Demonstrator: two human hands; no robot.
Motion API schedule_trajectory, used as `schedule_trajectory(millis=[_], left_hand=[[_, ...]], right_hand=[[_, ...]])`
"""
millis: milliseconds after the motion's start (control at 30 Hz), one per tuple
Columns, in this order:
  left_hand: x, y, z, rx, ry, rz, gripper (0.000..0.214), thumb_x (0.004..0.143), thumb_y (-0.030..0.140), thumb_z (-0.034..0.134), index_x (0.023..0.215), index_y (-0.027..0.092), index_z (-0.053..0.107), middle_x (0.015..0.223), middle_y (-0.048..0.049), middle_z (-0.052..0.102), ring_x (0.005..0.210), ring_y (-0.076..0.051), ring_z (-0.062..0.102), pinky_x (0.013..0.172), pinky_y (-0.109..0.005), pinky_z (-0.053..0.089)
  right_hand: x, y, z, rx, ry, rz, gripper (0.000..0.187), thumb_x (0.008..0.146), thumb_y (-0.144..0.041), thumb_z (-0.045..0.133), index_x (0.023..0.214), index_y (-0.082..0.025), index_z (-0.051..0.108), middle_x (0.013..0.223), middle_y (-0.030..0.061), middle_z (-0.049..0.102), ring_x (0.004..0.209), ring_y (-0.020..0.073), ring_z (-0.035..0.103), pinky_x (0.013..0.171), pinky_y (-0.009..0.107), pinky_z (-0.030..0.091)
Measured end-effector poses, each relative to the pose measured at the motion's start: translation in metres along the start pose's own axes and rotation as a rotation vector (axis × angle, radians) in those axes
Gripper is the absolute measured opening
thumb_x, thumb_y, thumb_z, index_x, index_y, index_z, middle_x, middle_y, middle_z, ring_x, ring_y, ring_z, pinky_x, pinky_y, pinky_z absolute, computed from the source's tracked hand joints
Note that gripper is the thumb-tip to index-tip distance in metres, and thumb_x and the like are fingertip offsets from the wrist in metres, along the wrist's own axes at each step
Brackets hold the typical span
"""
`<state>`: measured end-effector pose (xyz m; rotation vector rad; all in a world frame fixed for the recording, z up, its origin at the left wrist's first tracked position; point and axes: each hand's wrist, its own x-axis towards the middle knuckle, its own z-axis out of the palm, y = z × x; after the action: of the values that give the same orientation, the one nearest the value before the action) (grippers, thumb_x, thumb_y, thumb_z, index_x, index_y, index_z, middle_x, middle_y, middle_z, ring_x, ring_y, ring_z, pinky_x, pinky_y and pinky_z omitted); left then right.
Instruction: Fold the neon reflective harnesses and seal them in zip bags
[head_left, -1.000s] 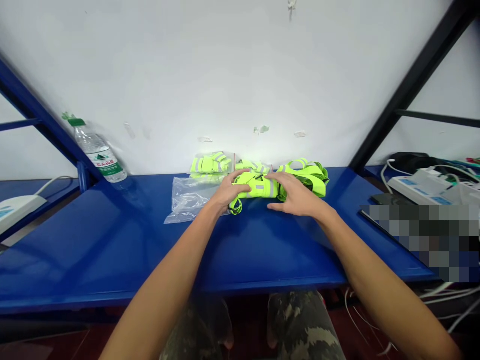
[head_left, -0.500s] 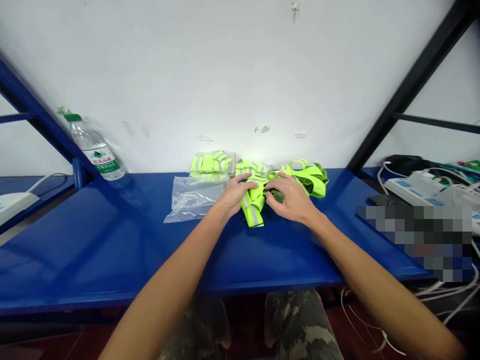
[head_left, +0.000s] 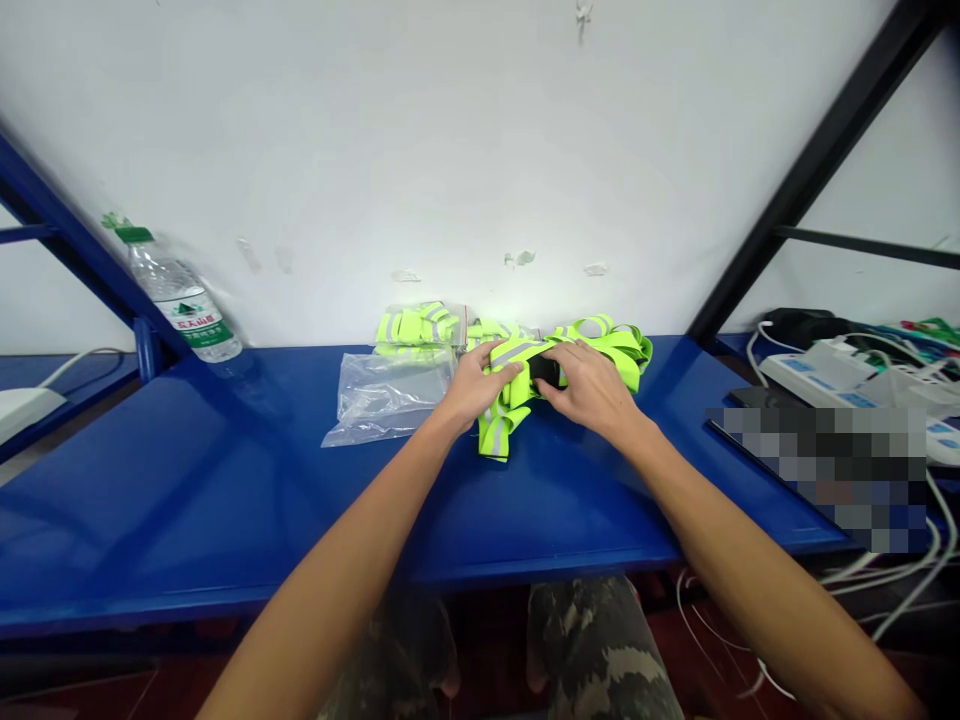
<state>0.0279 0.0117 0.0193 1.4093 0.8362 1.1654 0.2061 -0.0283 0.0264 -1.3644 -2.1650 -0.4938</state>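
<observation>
In the head view, your left hand lies over a folded neon yellow reflective vest, its fingers close together and pressing on a band with a grey reflective stripe. Your right hand rests on the same vest just beside a black buckle, with its fingers curved and its fingertips at the buckle's edge. The two hands nearly meet there, with the buckle between them. You can't tell from this view whether either hand is pinching the vest or only pressing on it.

The vest lies near the back edge of a blue metal shelf, with one strap hanging forward toward you. Its other straps spread to the right in a loose bundle. Just left of your left hand lies a clear plastic bag, flat on the shelf. Behind that bag sits a second yellow reflective bundle in clear plastic.

Well off to the left, a plastic water bottle with a green cap leans against a white wall. To the right, a white power strip sits among cables on a lower level, and a pixelated patch hides the area in front of it. Below the shelf, you can see your camouflage trousers.
</observation>
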Motion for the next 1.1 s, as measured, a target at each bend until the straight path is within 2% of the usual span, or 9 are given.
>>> schedule_trajectory(millis=[267, 367, 467, 533, 633, 733, 833, 933, 1100], left_hand=[[0.008, -0.005, -0.005, 0.354, 0.174, 0.252, 0.034, 0.076, 0.017, 0.069, 0.110, 0.015, 0.067, 0.108, -0.0092, 0.070, 0.101, -0.024, 0.065, 0.095, -0.038, 0.050], [0.010, -0.002, -0.012, 0.332, 0.371, 0.183, 0.035, 0.081, 0.019, 0.065, 0.116, 0.015, 0.063, 0.112, -0.0106, 0.068, 0.105, -0.025, 0.064, 0.095, -0.039, 0.051], [0.009, -0.001, -0.012, 0.314, 0.538, 0.108, 0.044, 0.087, 0.026, 0.061, 0.130, 0.018, 0.054, 0.129, -0.0127, 0.060, 0.121, -0.028, 0.058, 0.102, -0.041, 0.047], [0.004, -0.003, -0.006, 0.347, 0.495, 0.101, 0.052, 0.091, 0.030, 0.056, 0.140, 0.020, 0.044, 0.145, -0.0121, 0.049, 0.136, -0.027, 0.046, 0.112, -0.041, 0.039], [-0.004, -0.009, 0.007, 0.436, 0.190, 0.060, 0.061, 0.095, 0.033, 0.048, 0.151, 0.017, 0.029, 0.159, -0.0123, 0.032, 0.147, -0.023, 0.032, 0.119, -0.038, 0.029], [-0.009, -0.011, 0.014, 0.638, -0.058, 0.080, 0.060, 0.096, 0.037, 0.046, 0.148, 0.010, 0.035, 0.154, -0.0175, 0.040, 0.142, -0.026, 0.040, 0.117, -0.039, 0.033], [-0.012, -0.002, 0.007, 0.941, 0.073, 0.241, 0.053, 0.096, 0.037, 0.044, 0.140, 0.007, 0.047, 0.138, -0.0199, 0.056, 0.131, -0.030, 0.050, 0.112, -0.043, 0.039], [-0.019, 0.016, -0.012, 1.232, 0.242, 0.344, 0.045, 0.096, 0.033, 0.043, 0.135, 0.013, 0.053, 0.136, -0.0174, 0.057, 0.132, -0.034, 0.046, 0.111, -0.052, 0.036], [-0.037, 0.034, -0.054, 1.550, 0.264, -0.048, 0.053, 0.096, 0.036, 0.037, 0.140, 0.010, 0.051, 0.142, -0.0249, 0.050, 0.142, -0.050, 0.025, 0.106, -0.080, 0.009]], right_hand=[[0.002, -0.001, -0.001, 0.028, -0.112, 0.091, 0.016, 0.077, -0.032, 0.061, 0.083, -0.018, 0.059, 0.079, 0.0095, 0.066, 0.074, 0.0250, 0.059, 0.074, 0.036, 0.040], [0.001, 0.008, -0.005, 0.205, -0.058, 0.219, 0.023, 0.074, -0.030, 0.062, 0.093, -0.019, 0.058, 0.080, 0.0060, 0.065, 0.072, 0.0228, 0.059, 0.070, 0.034, 0.042], [0.000, 0.015, -0.011, 0.386, 0.109, 0.326, 0.051, 0.074, -0.031, 0.063, 0.122, -0.018, 0.051, 0.102, 0.0098, 0.065, 0.088, 0.0248, 0.062, 0.075, 0.036, 0.048], [-0.001, 0.013, -0.014, 0.456, 0.086, 0.265, 0.068, 0.076, -0.036, 0.065, 0.137, -0.018, 0.041, 0.131, 0.0160, 0.055, 0.116, 0.0290, 0.056, 0.086, 0.039, 0.049], [-0.002, 0.001, -0.014, 0.433, -0.185, 0.133, 0.080, 0.078, -0.054, 0.066, 0.146, -0.022, 0.038, 0.158, 0.0155, 0.028, 0.145, 0.0341, 0.029, 0.104, 0.048, 0.041], [-0.001, -0.009, -0.009, 0.268, -0.362, 0.116, 0.083, 0.077, -0.064, 0.064, 0.147, -0.025, 0.041, 0.154, 0.0144, 0.037, 0.143, 0.0381, 0.030, 0.108, 0.057, 0.034], [0.000, -0.008, -0.004, 0.121, -0.456, 0.144, 0.066, 0.082, -0.053, 0.062, 0.140, -0.025, 0.051, 0.140, 0.0135, 0.054, 0.129, 0.0361, 0.049, 0.103, 0.055, 0.039], [-0.002, 0.000, -0.007, 0.006, -0.505, 0.237, 0.055, 0.083, -0.038, 0.059, 0.136, -0.023, 0.055, 0.136, 0.0143, 0.056, 0.126, 0.0364, 0.051, 0.100, 0.056, 0.041], [0.010, 0.015, -0.019, 0.176, -0.507, 0.247, 0.057, 0.073, -0.060, 0.069, 0.115, -0.023, 0.071, 0.144, 0.0157, 0.050, 0.136, 0.0439, 0.039, 0.104, 0.063, 0.036]])
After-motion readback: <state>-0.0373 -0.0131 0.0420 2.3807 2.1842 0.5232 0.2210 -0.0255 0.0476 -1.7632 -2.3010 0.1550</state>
